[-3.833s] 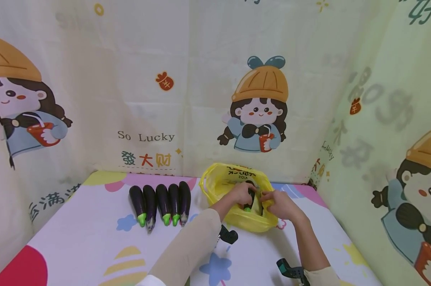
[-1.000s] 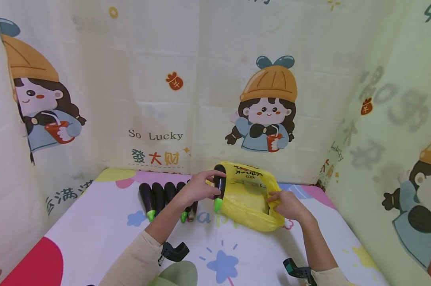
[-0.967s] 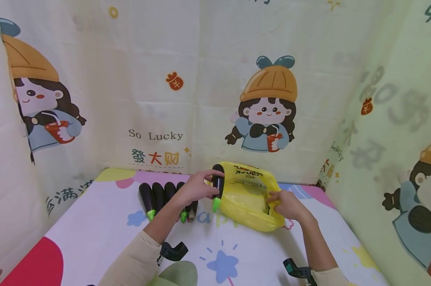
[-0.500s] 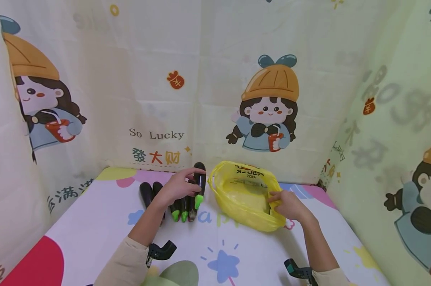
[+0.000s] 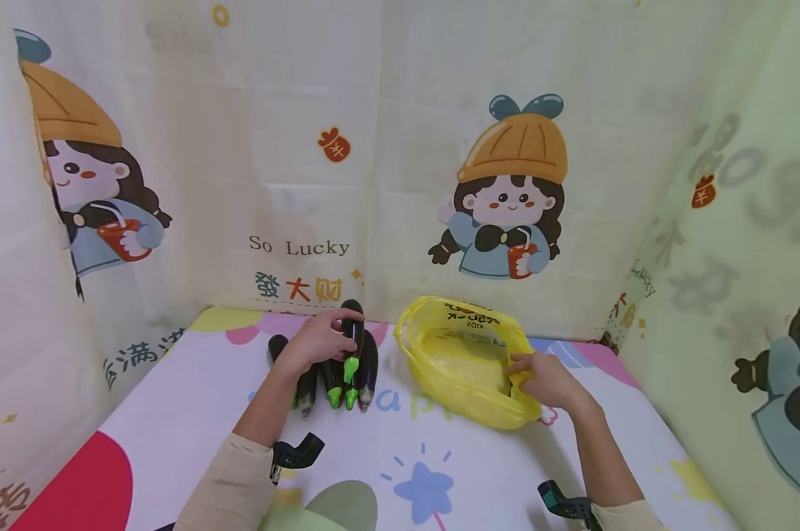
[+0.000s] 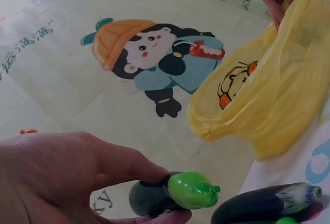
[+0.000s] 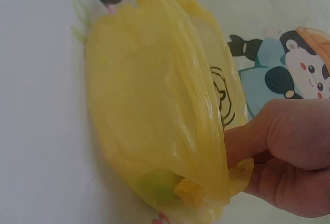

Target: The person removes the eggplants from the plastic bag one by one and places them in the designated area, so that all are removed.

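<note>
My left hand [image 5: 321,343] pinches a dark purple eggplant [image 5: 352,333] between thumb and fingers. This eggplant is held nearly upright, green cap down, over a row of several others. One of those, a lying eggplant [image 5: 369,369], shows at the row's right end; my hand and forearm partly cover the rest. In the left wrist view, the held eggplant's bright green cap [image 6: 193,190] points right. My right hand [image 5: 551,381] grips the right rim of a yellow plastic bag [image 5: 466,398], whose mouth gapes. Through the bag's side in the right wrist view, a green patch [image 7: 160,185] shows faintly.
Everything lies on a table with a printed white cloth [image 5: 346,457]. A cartoon-printed curtain [image 5: 400,184] rises directly behind it, with more fabric at both sides. Each forearm wears a black device, such as the left wrist mount [image 5: 298,451].
My left hand reached inside the bag earlier, then brought an eggplant out over its left rim. It has since carried it left to the row. My right hand keeps its grip on the bag.
</note>
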Action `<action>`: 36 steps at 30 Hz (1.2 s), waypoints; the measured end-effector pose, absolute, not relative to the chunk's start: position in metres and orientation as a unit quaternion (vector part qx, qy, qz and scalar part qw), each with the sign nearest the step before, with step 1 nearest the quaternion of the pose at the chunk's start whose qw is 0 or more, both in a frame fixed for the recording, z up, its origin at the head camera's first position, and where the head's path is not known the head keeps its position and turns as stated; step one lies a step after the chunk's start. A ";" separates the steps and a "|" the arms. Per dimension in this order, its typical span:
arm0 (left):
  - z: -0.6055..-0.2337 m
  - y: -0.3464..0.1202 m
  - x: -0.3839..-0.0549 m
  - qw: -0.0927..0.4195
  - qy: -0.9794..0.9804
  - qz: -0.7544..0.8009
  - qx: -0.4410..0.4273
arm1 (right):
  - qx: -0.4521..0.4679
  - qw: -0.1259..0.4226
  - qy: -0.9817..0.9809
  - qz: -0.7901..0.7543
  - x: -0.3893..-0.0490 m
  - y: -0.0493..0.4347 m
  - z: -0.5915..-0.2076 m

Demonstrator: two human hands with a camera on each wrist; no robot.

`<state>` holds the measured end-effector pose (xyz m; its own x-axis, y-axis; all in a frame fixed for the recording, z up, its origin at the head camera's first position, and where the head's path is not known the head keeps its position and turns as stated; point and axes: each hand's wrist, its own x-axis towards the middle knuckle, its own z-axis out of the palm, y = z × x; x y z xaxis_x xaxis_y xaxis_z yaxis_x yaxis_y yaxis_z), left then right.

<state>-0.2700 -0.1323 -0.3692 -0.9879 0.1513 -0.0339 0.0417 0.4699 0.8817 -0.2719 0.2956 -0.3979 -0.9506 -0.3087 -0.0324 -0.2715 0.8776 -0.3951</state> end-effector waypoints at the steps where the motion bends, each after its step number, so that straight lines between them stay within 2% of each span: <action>1: -0.368 -0.134 -0.270 0.055 0.857 0.509 0.056 | -0.151 0.046 0.968 -0.196 -0.272 0.296 -0.397; 7: -0.365 -0.141 -0.271 0.058 0.871 0.486 0.041 | -0.151 0.048 0.967 -0.199 -0.274 0.295 -0.392; 19: -0.378 -0.157 -0.278 0.023 0.931 0.363 -0.011 | -0.133 0.059 0.968 -0.205 -0.273 0.293 -0.396; 36: -0.387 -0.165 -0.278 0.045 0.934 0.351 -0.044 | -0.143 0.053 0.968 -0.202 -0.270 0.295 -0.397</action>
